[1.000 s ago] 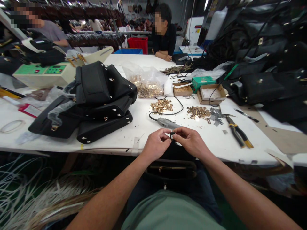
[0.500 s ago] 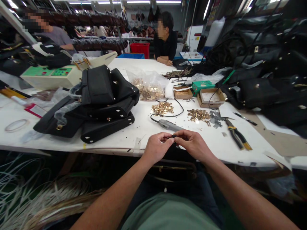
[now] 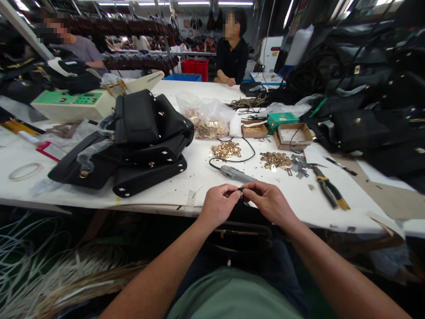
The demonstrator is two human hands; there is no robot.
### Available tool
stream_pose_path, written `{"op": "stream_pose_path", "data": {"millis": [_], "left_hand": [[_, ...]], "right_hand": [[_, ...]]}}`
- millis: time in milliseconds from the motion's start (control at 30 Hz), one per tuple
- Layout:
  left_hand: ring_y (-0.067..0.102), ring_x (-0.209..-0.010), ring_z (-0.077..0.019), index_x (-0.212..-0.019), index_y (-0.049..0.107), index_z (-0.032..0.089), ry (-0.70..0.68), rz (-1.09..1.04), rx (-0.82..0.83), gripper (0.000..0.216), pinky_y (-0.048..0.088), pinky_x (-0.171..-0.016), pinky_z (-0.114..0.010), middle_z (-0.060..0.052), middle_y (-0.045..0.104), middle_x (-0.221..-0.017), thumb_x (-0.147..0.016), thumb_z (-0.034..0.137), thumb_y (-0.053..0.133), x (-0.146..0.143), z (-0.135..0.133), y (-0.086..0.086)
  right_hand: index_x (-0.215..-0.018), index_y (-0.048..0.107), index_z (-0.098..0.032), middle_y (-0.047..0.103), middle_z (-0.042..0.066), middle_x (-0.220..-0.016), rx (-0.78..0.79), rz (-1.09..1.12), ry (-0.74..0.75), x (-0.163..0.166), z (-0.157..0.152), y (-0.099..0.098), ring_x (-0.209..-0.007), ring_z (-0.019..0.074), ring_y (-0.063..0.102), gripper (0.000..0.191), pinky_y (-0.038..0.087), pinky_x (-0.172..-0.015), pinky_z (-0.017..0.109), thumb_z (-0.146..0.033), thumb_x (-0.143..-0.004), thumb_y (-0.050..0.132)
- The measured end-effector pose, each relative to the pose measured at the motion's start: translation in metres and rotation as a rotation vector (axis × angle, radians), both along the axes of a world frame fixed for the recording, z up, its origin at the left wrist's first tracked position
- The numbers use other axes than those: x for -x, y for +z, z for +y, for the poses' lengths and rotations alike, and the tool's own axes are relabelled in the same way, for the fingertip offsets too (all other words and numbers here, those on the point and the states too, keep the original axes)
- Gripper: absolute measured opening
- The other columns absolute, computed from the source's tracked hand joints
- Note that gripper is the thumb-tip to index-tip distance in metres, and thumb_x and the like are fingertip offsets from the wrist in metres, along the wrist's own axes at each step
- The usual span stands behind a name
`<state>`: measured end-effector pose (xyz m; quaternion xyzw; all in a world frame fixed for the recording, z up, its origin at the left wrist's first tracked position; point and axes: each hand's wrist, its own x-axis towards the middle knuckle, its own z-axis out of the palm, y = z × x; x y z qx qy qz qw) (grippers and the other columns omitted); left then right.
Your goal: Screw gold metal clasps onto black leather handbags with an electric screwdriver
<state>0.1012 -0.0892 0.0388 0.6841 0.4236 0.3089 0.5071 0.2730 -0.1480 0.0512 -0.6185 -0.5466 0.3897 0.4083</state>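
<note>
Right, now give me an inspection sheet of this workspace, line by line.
Surface: white table, dark specks scattered, tape strip at its near edge.
Work items: small dark piece at the fingertips, details too small to tell; open dark bag below the hands.
Clutter: two piles of gold-coloured fittings, pliers, stacked black bags.
Hands: left hand and right hand both pinch the piece.
Cables: black cable from the grey handheld tool curves beside the left pile.
Surroundings: person in a dark shirt across the table; red bin beyond.
</note>
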Motion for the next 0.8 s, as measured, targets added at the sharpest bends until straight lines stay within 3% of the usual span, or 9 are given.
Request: {"op": "stream_pose_path", "data": {"millis": [167,300,400,433,533,667,800], "left_hand": [[0.069,-0.073,-0.0159,-0.089,0.076,0.018,-0.047,-0.03,0.07,0.018,0.051,-0.068,-0.024,-0.001,0.076,-0.08,-0.086,0.031,0.065,-0.002,0.003,-0.003],[0.07,-0.084,-0.0178,-0.104,0.075,0.023,-0.126,0.086,-0.064,0.023,0.05,-0.076,-0.026,0.0,0.077,-0.092,-0.09,0.035,0.062,0.004,0.004,0.0],[0.07,-0.093,-0.0236,-0.113,0.073,0.027,-0.251,0.271,-0.23,0.037,0.049,-0.084,-0.031,-0.003,0.077,-0.1,-0.079,0.039,0.077,0.013,0.003,0.002],[0.069,-0.094,-0.0255,-0.109,0.074,0.027,-0.279,0.34,-0.29,0.037,0.048,-0.085,-0.032,-0.004,0.077,-0.098,-0.075,0.037,0.081,0.016,0.002,0.002],[0.066,-0.08,-0.0244,-0.08,0.075,0.025,-0.346,0.465,-0.365,0.008,0.045,-0.076,-0.031,-0.004,0.073,-0.077,-0.077,0.033,0.078,0.023,-0.002,0.006],[0.05,-0.053,-0.0149,-0.058,0.063,0.023,-0.565,0.432,-0.203,0.028,0.032,-0.054,-0.025,0.002,0.058,-0.055,-0.083,0.033,0.068,0.029,-0.015,0.015],[0.037,-0.047,-0.0112,-0.053,0.053,0.02,-0.781,0.354,-0.013,0.033,0.023,-0.047,-0.025,0.006,0.04,-0.049,-0.082,0.03,0.066,0.038,-0.03,0.007]], "right_hand": [[-0.087,0.074,-0.02,0.07,0.0,-0.075,0.01,-0.084,-0.062,0.003,0.001,0.003,-0.071,0.0179,0.063,0.021,0.046,-0.067,0.029,-0.037,-0.091,0.061],[-0.087,0.072,-0.019,0.07,0.0,-0.075,0.037,-0.05,-0.038,-0.002,0.003,0.003,-0.069,0.0175,0.062,0.022,0.045,-0.065,0.028,-0.037,-0.091,0.059],[-0.089,0.071,-0.019,0.071,0.001,-0.077,0.045,0.012,0.018,-0.006,0.004,0.002,-0.072,0.0174,0.063,0.023,0.047,-0.068,0.028,-0.037,-0.092,0.058],[-0.089,0.071,-0.019,0.071,0.001,-0.078,0.046,0.029,0.042,-0.006,0.004,0.003,-0.073,0.0173,0.064,0.023,0.048,-0.069,0.028,-0.037,-0.093,0.057],[-0.086,0.069,-0.02,0.069,0.0,-0.074,0.08,0.104,0.106,-0.005,0.0,0.005,-0.07,0.0165,0.063,0.021,0.049,-0.07,0.028,-0.037,-0.091,0.059],[-0.081,0.067,-0.019,0.065,0.001,-0.071,0.249,0.322,0.131,0.005,-0.017,0.003,-0.064,0.015,0.06,0.024,0.05,-0.065,0.027,-0.042,-0.084,0.067],[-0.08,0.067,-0.018,0.063,0.0,-0.066,0.402,0.43,0.134,0.013,-0.044,-0.015,-0.059,0.0135,0.058,0.028,0.049,-0.061,0.026,-0.045,-0.082,0.069]]}}
